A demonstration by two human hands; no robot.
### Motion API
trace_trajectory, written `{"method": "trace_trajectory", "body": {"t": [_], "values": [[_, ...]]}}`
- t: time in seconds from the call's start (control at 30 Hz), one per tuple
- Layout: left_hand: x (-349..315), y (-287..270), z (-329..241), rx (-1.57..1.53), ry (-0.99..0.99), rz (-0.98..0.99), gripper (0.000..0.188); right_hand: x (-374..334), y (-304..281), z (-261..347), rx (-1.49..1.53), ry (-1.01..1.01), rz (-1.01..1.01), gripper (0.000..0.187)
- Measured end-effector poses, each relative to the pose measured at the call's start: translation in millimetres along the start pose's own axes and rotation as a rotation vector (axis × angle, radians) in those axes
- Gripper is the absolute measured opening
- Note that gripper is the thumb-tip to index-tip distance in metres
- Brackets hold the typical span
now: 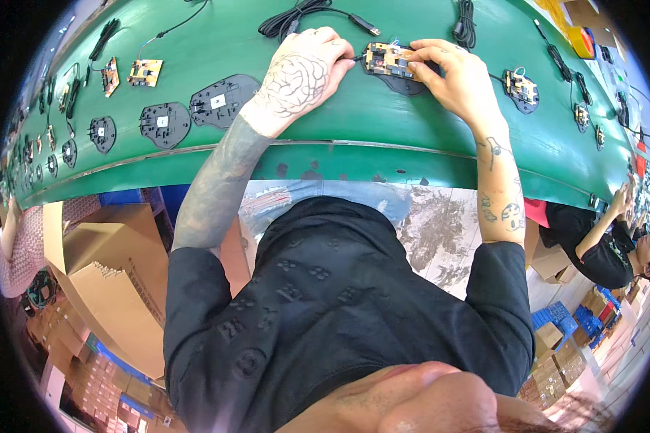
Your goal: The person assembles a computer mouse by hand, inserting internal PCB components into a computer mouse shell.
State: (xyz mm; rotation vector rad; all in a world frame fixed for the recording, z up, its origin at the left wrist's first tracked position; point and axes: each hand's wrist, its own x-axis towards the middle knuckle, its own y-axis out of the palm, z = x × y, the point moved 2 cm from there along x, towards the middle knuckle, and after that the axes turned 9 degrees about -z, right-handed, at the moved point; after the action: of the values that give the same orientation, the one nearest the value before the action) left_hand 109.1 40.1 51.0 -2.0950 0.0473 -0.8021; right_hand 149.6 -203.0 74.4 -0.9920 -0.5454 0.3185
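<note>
A yellow-brown circuit board lies over a black computer-mouse base on the green work surface. At the board's left side, my left hand pinches the black cable close to where it meets the base. My right hand grips the board's right edge between thumb and fingers. Beyond my left hand lies the coiled part of the cable, with its USB plug pointing right. What is under my fingertips is partly hidden.
Left of me lie several bare mouse bases and loose circuit boards with cables. To the right sits a mouse base with a board. A tape roll is at the far right. Cardboard boxes stand below; co-workers sit on both sides.
</note>
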Motion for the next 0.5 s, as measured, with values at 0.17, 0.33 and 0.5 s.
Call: {"method": "trace_trajectory", "body": {"t": [0.17, 0.33, 0.5], "values": [[4, 3, 5, -0.004, 0.008, -0.020, 0.009, -3, 4, 5, -0.061, -0.061, -0.069, 0.015], [10, 8, 4, -0.005, -0.003, 0.014, 0.009, 0, 0, 3, -0.103, -0.072, -0.007, 0.015], [17, 11, 14, -0.017, 0.027, 0.124, 0.011, -7, 6, 6, -0.092, -0.007, -0.095, 0.015]]}}
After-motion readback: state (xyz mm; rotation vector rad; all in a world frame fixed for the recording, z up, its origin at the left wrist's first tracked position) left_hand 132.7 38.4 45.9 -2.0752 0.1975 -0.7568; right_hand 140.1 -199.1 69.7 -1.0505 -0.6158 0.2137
